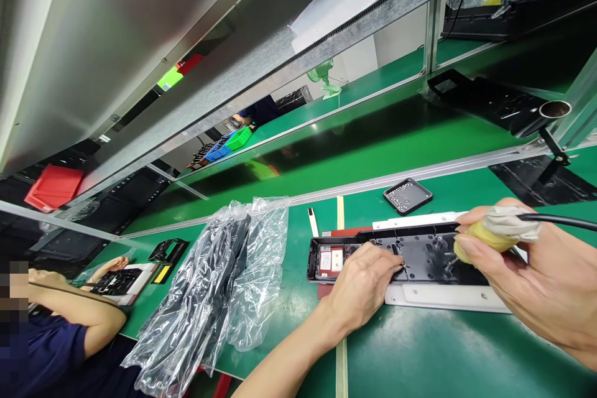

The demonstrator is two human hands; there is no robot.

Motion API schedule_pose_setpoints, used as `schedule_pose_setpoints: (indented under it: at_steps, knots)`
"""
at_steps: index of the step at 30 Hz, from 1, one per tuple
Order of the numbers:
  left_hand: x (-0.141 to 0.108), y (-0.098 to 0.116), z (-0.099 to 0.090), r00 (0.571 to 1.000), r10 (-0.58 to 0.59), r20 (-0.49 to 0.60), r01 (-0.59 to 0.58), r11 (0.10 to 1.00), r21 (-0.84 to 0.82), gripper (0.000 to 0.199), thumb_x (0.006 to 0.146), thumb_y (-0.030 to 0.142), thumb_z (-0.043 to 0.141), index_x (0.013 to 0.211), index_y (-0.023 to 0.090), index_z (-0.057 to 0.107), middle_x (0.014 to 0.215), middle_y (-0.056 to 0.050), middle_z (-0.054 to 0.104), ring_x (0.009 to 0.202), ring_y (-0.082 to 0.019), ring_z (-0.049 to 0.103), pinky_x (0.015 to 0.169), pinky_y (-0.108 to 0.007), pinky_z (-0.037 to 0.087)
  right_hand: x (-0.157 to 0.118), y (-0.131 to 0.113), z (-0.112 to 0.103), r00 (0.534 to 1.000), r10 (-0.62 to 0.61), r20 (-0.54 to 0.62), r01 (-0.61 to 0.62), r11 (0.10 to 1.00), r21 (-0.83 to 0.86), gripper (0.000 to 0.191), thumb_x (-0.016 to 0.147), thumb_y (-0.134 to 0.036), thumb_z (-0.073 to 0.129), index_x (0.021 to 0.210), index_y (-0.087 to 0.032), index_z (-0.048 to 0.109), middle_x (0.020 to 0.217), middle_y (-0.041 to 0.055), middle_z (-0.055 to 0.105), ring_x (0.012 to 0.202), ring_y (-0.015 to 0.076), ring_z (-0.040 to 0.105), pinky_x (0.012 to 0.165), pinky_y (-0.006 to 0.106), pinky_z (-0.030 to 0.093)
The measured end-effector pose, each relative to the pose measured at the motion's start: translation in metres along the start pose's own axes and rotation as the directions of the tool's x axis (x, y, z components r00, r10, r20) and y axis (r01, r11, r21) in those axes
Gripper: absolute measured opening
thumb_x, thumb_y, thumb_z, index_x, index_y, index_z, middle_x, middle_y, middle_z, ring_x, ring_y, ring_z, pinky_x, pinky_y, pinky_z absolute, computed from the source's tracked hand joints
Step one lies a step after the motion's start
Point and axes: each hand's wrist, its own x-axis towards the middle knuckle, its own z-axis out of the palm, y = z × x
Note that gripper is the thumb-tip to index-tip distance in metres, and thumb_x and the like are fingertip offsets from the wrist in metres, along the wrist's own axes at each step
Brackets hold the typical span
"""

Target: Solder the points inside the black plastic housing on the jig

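one head-worn view, slanted, looks forward and down at the green bench (466,348) from close above.

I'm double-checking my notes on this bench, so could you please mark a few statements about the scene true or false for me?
1. The right hand holds a tool with a yellow grip. True.
2. The left hand rests on the plastic bag. False: its fingers reach into the black case.
3. A cable runs from the tool. True.
4. The dish is empty. False: it holds small shiny pieces.
5. The plastic bag lies left of the case in the picture. True.
6. The fan in the background is red. False: it is pale green.
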Motion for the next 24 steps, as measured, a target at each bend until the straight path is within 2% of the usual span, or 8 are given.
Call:
schedule_pose_setpoints:
  at_steps: [5, 10, 12, 17, 20, 24]
  knots:
    - [-0.008, -0.001, 0.002, 0.999, 0.049, -0.010, -0.048, 0.997, 0.053, 0.026, 0.105, 0.018, 0.050, 0.125, 0.016, 0.065, 0.110, -0.008, 0.073, 0.096, -0.020, 0.063, 0.084, -0.034, 0.056, 0.000, 0.000, 0.000, 1.000, 0.006, 0.010, -0.006, 1.000, 0.008, 0.028, 0.097, -0.040, 0.060, 0.081, -0.017, 0.064, 0.078, 0.0034, 0.068, 0.057, 0.0110, 0.057, 0.057, 0.030, 0.040]
    - [-0.005, 0.003, 0.000, 0.991, 0.113, 0.071, -0.125, 0.970, 0.206, 0.028, 0.104, 0.013, 0.047, 0.126, 0.014, 0.063, 0.113, -0.009, 0.071, 0.096, -0.021, 0.060, 0.086, -0.037, 0.055, -0.002, 0.002, 0.000, 1.000, 0.002, -0.004, -0.002, 1.000, 0.010, 0.025, 0.097, -0.039, 0.060, 0.082, -0.019, 0.063, 0.079, 0.0027, 0.068, 0.058, 0.0119, 0.059, 0.057, 0.030, 0.041]
    - [-0.004, 0.003, -0.002, 0.993, 0.104, 0.059, -0.113, 0.974, 0.194, 0.028, 0.104, 0.013, 0.047, 0.127, 0.015, 0.063, 0.114, -0.009, 0.071, 0.098, -0.020, 0.060, 0.087, -0.036, 0.055, -0.002, 0.002, 0.000, 1.000, 0.010, 0.003, -0.010, 1.000, 0.008, 0.026, 0.097, -0.040, 0.060, 0.083, -0.019, 0.062, 0.080, 0.0024, 0.068, 0.058, 0.0118, 0.059, 0.056, 0.030, 0.041]
    - [0.000, -0.002, -0.007, 0.999, -0.003, -0.044, 0.007, 0.995, 0.099, 0.025, 0.105, 0.020, 0.049, 0.122, 0.018, 0.068, 0.113, -0.007, 0.072, 0.099, -0.019, 0.061, 0.089, -0.034, 0.055, -0.001, 0.001, 0.000, 1.000, 0.015, -0.002, -0.015, 1.000, 0.013, 0.024, 0.098, -0.039, 0.058, 0.087, -0.019, 0.062, 0.079, 0.0017, 0.066, 0.055, 0.0105, 0.055, 0.054, 0.029, 0.041]
    - [0.014, -0.009, -0.014, 0.997, -0.041, -0.064, 0.047, 0.994, 0.096, 0.025, 0.106, 0.021, 0.049, 0.120, 0.018, 0.069, 0.111, -0.007, 0.073, 0.099, -0.020, 0.062, 0.089, -0.035, 0.054, 0.000, 0.001, 0.001, 1.000, -0.027, -0.015, 0.027, 0.999, 0.024, 0.020, 0.098, -0.037, 0.058, 0.089, -0.020, 0.061, 0.081, 0.0025, 0.066, 0.058, 0.0119, 0.057, 0.056, 0.029, 0.043]
    - [0.057, -0.028, -0.016, 0.996, -0.078, -0.038, 0.081, 0.991, 0.106, 0.021, 0.104, 0.022, 0.053, 0.109, 0.019, 0.074, 0.105, -0.005, 0.075, 0.098, -0.020, 0.066, 0.094, -0.036, 0.051, -0.002, 0.003, 0.001, 1.000, -0.013, -0.003, 0.013, 1.000, 0.006, 0.022, 0.099, -0.041, 0.056, 0.099, -0.020, 0.062, 0.086, 0.0027, 0.067, 0.059, 0.0128, 0.061, 0.058, 0.029, 0.047]
